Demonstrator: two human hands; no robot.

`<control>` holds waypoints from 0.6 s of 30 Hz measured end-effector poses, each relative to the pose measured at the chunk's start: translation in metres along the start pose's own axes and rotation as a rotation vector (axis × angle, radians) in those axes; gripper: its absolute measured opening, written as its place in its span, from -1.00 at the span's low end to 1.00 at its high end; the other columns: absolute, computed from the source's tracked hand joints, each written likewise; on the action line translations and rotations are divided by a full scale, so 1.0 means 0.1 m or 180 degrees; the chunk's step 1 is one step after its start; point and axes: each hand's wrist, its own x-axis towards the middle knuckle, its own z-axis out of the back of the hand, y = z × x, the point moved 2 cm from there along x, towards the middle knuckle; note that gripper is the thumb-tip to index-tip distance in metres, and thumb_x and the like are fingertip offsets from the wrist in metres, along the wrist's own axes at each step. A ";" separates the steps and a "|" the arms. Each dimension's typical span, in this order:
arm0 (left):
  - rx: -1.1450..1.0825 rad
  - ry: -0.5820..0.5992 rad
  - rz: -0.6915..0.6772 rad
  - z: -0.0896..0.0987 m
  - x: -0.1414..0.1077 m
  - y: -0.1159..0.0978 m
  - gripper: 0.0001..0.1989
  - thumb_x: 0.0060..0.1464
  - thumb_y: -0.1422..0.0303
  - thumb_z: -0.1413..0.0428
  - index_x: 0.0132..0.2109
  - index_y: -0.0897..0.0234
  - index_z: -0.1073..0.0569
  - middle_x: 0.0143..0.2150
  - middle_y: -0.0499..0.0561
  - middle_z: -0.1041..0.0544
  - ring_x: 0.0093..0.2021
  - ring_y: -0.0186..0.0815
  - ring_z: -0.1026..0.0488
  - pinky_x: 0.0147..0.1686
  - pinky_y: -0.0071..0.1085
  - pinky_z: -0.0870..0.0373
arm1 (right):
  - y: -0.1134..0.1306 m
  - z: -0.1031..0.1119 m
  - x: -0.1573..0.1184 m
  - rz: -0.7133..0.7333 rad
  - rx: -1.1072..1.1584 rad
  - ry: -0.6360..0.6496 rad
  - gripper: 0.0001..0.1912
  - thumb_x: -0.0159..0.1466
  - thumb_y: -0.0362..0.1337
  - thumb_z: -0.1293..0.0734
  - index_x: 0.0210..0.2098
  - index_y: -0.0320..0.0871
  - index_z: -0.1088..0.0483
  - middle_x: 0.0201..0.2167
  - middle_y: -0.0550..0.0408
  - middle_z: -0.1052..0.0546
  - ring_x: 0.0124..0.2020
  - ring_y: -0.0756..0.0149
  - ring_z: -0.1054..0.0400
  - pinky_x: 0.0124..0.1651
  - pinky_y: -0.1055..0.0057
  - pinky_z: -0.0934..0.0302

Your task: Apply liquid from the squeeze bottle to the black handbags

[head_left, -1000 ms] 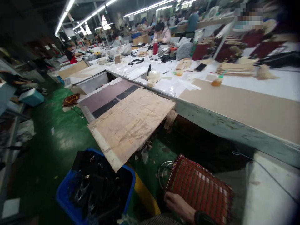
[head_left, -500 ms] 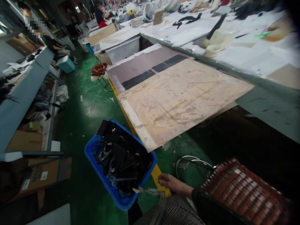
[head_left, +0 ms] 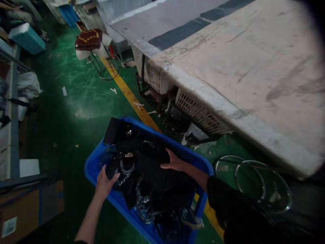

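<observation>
A blue plastic basket [head_left: 91,164] on the floor holds several black handbags [head_left: 151,169], some with gold-coloured clasps and handles wrapped in clear plastic. My left hand [head_left: 105,183] is over the basket's left rim, thumb and fingers apart, close to a wrapped handle [head_left: 127,167]. Reaching across the right side, my right hand [head_left: 174,161] is above the bags with its thumb spread from the fingers. Neither hand holds a bag. Whether the right fingertips touch the black bag beside them I cannot tell.
A worn board-topped table [head_left: 243,57] overhangs on the right, with white crates [head_left: 198,110] beneath it. Metal rings of a stool base [head_left: 250,183] stand right of the basket. Further off are a padded stool [head_left: 88,40] and a light-blue bin [head_left: 27,39]. A cardboard box [head_left: 30,206] lies at left.
My view has tipped down and come closer to the basket. My left hand has come into view, and my right hand has moved from beside the basket to over the bags.
</observation>
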 end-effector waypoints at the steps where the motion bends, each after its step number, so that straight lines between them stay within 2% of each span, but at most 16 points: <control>1: 0.0117 -0.0133 -0.0137 0.09 0.35 0.00 0.04 0.11 -0.05 -0.22 0.49 0.51 -0.01 0.49 0.48 -0.15 0.49 0.24 -0.10 0.42 0.06 -0.12 | -0.02 -0.12 0.15 -0.0044 -0.0048 -0.0151 0.38 -0.11 0.12 -0.65 0.50 -0.17 0.02 0.54 -0.27 0.09 0.56 -0.20 0.26 0.54 -0.09 0.30; 3: 0.0307 -0.0449 -0.0441 0.23 0.99 -0.12 0.10 0.11 -0.10 -0.22 0.52 0.41 0.08 0.52 0.43 -0.08 0.52 0.24 -0.02 0.43 0.08 -0.05 | -0.12 -0.31 0.35 -0.0132 -0.0141 -0.0471 0.34 -0.13 0.13 -0.64 0.47 -0.17 -0.04 0.53 -0.26 0.12 0.55 -0.27 0.33 0.54 -0.14 0.36; 5: 0.0423 -0.0741 -0.0715 0.27 1.54 -0.35 0.15 0.09 -0.11 -0.25 0.53 0.34 0.17 0.54 0.39 -0.04 0.54 0.19 0.01 0.46 0.05 0.01 | -0.24 -0.44 0.44 -0.0176 -0.0219 -0.0771 0.24 -0.13 0.10 -0.65 0.41 -0.14 -0.14 0.51 -0.22 0.09 0.53 -0.29 0.28 0.54 -0.13 0.31; 8: 0.0547 -0.0891 -0.0719 0.11 2.17 -0.66 0.27 -0.01 -0.11 -0.34 0.53 0.35 0.22 0.50 0.48 -0.10 0.49 0.30 -0.08 0.39 0.19 -0.06 | -0.41 -0.54 0.48 -0.0320 -0.0272 -0.1146 0.14 -0.14 0.07 -0.65 0.33 -0.09 -0.20 0.40 -0.17 -0.03 0.44 -0.24 0.00 0.49 -0.08 0.06; 10: 0.0620 -0.0901 -0.0548 -0.08 2.41 -0.76 0.22 -0.06 0.05 -0.42 0.50 0.42 0.09 0.43 0.53 -0.22 0.41 0.35 -0.21 0.29 0.20 -0.23 | -0.51 -0.57 0.51 -0.0517 -0.0249 -0.1334 0.12 -0.14 0.09 -0.65 0.29 -0.10 -0.19 0.30 -0.15 -0.13 0.35 -0.18 -0.18 0.41 -0.05 -0.11; 12: 0.0660 -0.0924 -0.0289 -0.22 2.49 -0.77 -0.03 -0.01 0.15 -0.39 0.39 0.47 -0.14 0.29 0.51 -0.40 0.26 0.33 -0.40 0.11 0.13 -0.41 | -0.58 -0.59 0.57 -0.0713 -0.0193 -0.1464 0.11 -0.16 0.10 -0.65 0.24 -0.12 -0.18 0.22 -0.14 -0.20 0.28 -0.14 -0.26 0.36 -0.02 -0.19; 14: 0.0692 -0.0945 -0.0058 -0.24 2.39 -0.70 -0.28 0.07 0.12 -0.30 0.25 0.45 -0.32 0.11 0.45 -0.55 0.07 0.28 -0.55 -0.09 0.02 -0.50 | -0.64 -0.60 0.61 -0.0834 -0.0109 -0.1535 0.10 -0.19 0.10 -0.66 0.19 -0.13 -0.18 0.19 -0.15 -0.24 0.26 -0.13 -0.27 0.33 0.00 -0.22; 16: 0.0763 -0.0993 0.0004 -0.11 2.10 -0.59 -0.40 0.11 0.02 -0.23 0.13 0.38 -0.41 -0.05 0.34 -0.61 -0.07 0.21 -0.59 -0.21 -0.10 -0.48 | -0.67 -0.60 0.63 -0.0896 0.0021 -0.1538 0.10 -0.20 0.09 -0.67 0.18 -0.14 -0.16 0.19 -0.14 -0.28 0.25 -0.11 -0.29 0.32 0.03 -0.24; 18: 0.0882 -0.1160 -0.0188 0.13 1.65 -0.46 -0.51 0.18 -0.03 -0.14 0.03 0.28 -0.45 -0.10 0.19 -0.61 -0.07 0.10 -0.57 -0.20 -0.19 -0.43 | -0.67 -0.59 0.60 -0.0971 0.0182 -0.1511 0.13 -0.21 0.07 -0.67 0.20 -0.15 -0.14 0.19 -0.16 -0.33 0.23 -0.11 -0.32 0.31 0.03 -0.24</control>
